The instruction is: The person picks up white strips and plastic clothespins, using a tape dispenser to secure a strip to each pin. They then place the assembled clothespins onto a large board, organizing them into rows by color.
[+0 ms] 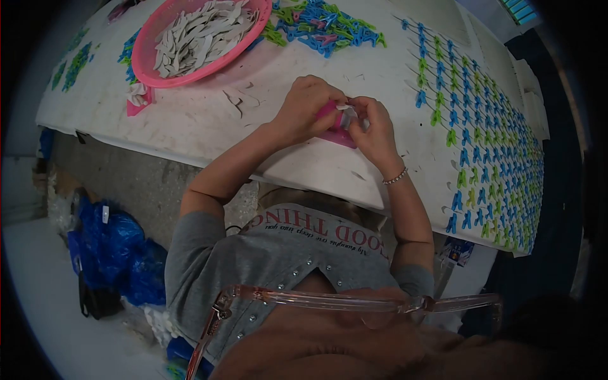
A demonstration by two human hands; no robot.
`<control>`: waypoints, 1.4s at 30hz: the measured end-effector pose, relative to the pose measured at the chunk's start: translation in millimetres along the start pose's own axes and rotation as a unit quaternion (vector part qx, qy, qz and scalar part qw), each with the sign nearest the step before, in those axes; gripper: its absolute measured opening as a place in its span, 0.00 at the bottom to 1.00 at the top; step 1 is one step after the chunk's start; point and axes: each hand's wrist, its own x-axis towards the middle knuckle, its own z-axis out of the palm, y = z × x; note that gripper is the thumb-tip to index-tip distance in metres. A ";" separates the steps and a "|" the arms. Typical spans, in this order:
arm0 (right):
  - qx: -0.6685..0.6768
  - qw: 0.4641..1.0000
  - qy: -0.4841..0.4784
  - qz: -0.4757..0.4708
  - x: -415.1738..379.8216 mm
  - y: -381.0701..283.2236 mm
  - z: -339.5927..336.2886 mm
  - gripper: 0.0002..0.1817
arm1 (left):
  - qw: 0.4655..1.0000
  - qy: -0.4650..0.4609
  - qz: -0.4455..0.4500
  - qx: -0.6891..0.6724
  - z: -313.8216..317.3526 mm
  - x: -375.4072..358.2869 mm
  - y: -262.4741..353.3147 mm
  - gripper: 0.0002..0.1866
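My left hand (310,104) is closed around a bright pink piece (329,119), whose kind I cannot make out. A flat part of it shows below the fingers, close to the table's near edge. My right hand (375,130), with a beaded bracelet at the wrist, pinches a small whitish piece (346,114) against the pink one. The fingertips of both hands meet there and hide part of both pieces. Up and to the left, a pink basket (152,77) holds a heap of whitish-grey strips (202,39).
A pile of blue, green and pink clips (326,26) lies beyond my hands. Rows of blue and green clips (484,152) cover the right side of the white table (209,120). Left of me lie a pink scrap (138,106) with whitish bits and, on the floor, blue bags (117,244).
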 end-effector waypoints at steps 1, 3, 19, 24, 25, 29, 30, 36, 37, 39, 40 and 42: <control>-0.015 1.000 -0.005 -0.006 -0.9 2.1 -0.8 0.18 | 1.000 -0.001 0.000 -0.001 1.2 -2.9 -3.1 0.16; -0.025 1.000 -0.002 -0.008 -5.2 10.3 -0.5 0.18 | 0.999 -0.002 -0.039 -0.007 5.7 -8.7 -9.2 0.16; -0.253 0.961 0.015 -0.110 -12.0 -18.4 -58.5 0.20 | 0.981 -0.089 -0.102 -0.136 55.7 15.1 -10.4 0.16; -0.109 0.991 -0.016 -0.080 17.0 -42.3 -68.2 0.21 | 0.942 -0.004 -0.202 -0.268 47.2 15.7 -16.7 0.16; -0.013 0.999 -0.021 -0.041 26.7 -42.1 -67.2 0.20 | 0.942 -0.001 -0.200 -0.269 42.6 14.7 -21.9 0.16; 0.013 0.993 -0.078 0.087 80.1 27.7 -31.0 0.14 | 0.908 0.054 -0.277 -0.309 29.2 8.5 -43.1 0.18; -0.020 0.990 -0.086 0.112 95.3 44.3 -18.1 0.14 | 0.902 0.063 -0.283 -0.320 29.1 7.8 -46.3 0.19; -0.010 0.960 -0.110 0.255 176.2 97.8 41.8 0.25 | 0.898 0.061 -0.292 -0.324 28.3 7.0 -50.9 0.20; -0.051 0.953 -0.122 0.274 184.4 97.6 47.8 0.25 | 0.898 0.062 -0.291 -0.324 28.4 7.0 -51.4 0.20; -0.091 0.943 -0.133 0.291 194.6 105.8 56.2 0.24 | 0.901 0.089 -0.280 -0.320 28.5 8.1 -52.2 0.20; -0.059 0.948 -0.108 0.295 194.8 115.1 62.0 0.23 | 0.901 0.089 -0.279 -0.320 27.4 8.7 -53.5 0.20; -0.026 0.950 -0.084 0.299 191.2 126.0 60.4 0.23 | 0.896 0.087 -0.295 -0.320 25.8 9.1 -56.0 0.21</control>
